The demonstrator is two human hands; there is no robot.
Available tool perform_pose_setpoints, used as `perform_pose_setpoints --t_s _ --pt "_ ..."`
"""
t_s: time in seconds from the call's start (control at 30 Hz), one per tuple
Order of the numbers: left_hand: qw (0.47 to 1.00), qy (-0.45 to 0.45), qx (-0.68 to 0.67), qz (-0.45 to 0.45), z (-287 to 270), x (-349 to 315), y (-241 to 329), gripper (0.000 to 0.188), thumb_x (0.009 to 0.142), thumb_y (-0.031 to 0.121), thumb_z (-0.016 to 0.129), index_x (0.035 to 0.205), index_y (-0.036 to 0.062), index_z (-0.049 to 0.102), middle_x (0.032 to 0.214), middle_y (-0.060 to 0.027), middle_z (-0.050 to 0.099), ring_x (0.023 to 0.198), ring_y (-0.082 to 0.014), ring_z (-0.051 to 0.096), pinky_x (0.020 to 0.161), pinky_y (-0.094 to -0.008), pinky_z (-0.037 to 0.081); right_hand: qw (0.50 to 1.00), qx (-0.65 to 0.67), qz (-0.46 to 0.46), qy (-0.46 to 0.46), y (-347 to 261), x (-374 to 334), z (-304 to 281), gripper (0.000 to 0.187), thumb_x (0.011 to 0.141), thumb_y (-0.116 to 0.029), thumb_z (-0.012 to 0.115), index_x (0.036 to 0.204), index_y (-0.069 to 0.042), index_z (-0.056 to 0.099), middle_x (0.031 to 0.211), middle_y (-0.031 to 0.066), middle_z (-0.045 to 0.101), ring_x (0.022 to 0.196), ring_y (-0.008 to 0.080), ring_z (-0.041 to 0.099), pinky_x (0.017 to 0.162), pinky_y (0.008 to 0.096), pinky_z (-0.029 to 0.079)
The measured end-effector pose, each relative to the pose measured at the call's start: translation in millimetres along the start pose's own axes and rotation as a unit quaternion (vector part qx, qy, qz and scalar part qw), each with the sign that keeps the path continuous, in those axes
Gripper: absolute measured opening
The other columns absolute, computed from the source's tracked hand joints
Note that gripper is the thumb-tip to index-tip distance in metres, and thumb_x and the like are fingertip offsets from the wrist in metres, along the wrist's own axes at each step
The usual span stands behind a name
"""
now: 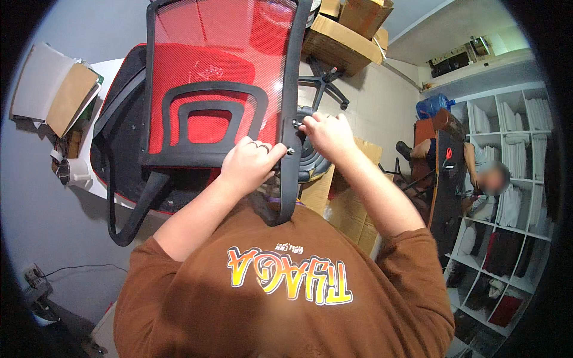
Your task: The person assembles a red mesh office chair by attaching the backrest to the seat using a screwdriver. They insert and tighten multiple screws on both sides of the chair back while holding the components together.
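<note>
A red mesh office chair back point(221, 59) with a black frame point(291, 107) leans against my chest. My left hand point(249, 162) is closed on a small tool at a screw on the frame's right side. My right hand point(325, 132) pinches at another screw a little higher on the same frame edge. A black armrest point(134, 209) hangs down at the lower left. What the right fingers hold is too small to tell.
Cardboard boxes point(343, 42) are stacked at the back, with a black chair base point(325, 83) beside them. Flat cardboard point(352, 209) lies below my right arm. White shelves point(507, 179) fill the right wall, and another person sits there. Papers point(59, 89) lie on a table at left.
</note>
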State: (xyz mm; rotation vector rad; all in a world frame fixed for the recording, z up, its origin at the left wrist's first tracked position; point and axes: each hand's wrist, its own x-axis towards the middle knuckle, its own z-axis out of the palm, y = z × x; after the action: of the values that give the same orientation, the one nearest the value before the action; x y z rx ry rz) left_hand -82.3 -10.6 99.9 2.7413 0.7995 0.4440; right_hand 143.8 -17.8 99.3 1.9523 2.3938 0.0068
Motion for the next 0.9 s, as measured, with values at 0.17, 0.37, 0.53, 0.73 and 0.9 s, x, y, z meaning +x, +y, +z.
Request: perform_pose_setpoints --t_s 0.17,0.37,0.53,0.73,0.9 --pt "1.000 0.004 -0.001 0.006 0.4 0.5 -0.9 0.042 0.065 0.023 0.076 0.098 0.0146 0.052 0.075 -0.0030 0.062 0.074 -0.0221 0.063 0.068 -0.0352 0.041 0.987 -0.094 -0.121 -0.053 7.2 17.3 -21.1 0.028 0.089 -0.038 0.055 0.082 -0.015 0.069 0.087 0.0065 0.063 0.082 0.0250 0.065 0.072 0.0408 0.048" --pt "1.000 -0.001 0.006 0.007 -0.5 0.9 -1.7 0.041 0.066 0.022 0.075 0.098 0.0143 0.052 0.076 -0.0036 0.062 0.074 -0.0221 0.063 0.068 -0.0350 0.042 0.964 -0.169 -0.168 -0.120 7.0 38.0 -36.8 0.036 0.088 -0.043 0.055 0.074 -0.014 0.071 0.081 0.0059 0.064 0.083 0.0236 0.064 0.067 0.0377 0.052" --pt "1.000 -0.001 0.016 0.003 5.2 -1.0 -3.0 0.039 0.067 0.024 0.074 0.098 0.0145 0.053 0.075 -0.0032 0.063 0.074 -0.0219 0.064 0.068 -0.0348 0.042 0.929 -0.189 -0.262 -0.181 11.9 54.4 -37.8 0.038 0.088 -0.046 0.055 0.073 -0.015 0.072 0.081 0.0042 0.065 0.087 0.0227 0.064 0.067 0.0366 0.050" --pt "0.998 0.059 0.032 0.019 13.2 -1.1 -4.4 0.024 0.074 0.021 0.065 0.095 0.0151 0.055 0.066 -0.0001 0.058 0.067 -0.0188 0.062 0.062 -0.0337 0.042 0.927 -0.149 -0.260 -0.225 17.8 62.5 -35.8 0.042 0.088 -0.044 0.053 0.069 -0.011 0.070 0.077 0.0085 0.066 0.080 0.0277 0.066 0.068 0.0412 0.052" --pt "0.996 0.071 0.037 0.038 13.7 -2.4 -3.1 0.014 0.079 0.018 0.056 0.093 0.0161 0.056 0.062 0.0022 0.055 0.064 -0.0161 0.061 0.060 -0.0330 0.041 0.911 -0.128 -0.333 -0.206 27.6 70.2 -26.8 0.039 0.087 -0.041 0.052 0.069 -0.010 0.069 0.075 0.0104 0.068 0.073 0.0303 0.067 0.065 0.0422 0.054"
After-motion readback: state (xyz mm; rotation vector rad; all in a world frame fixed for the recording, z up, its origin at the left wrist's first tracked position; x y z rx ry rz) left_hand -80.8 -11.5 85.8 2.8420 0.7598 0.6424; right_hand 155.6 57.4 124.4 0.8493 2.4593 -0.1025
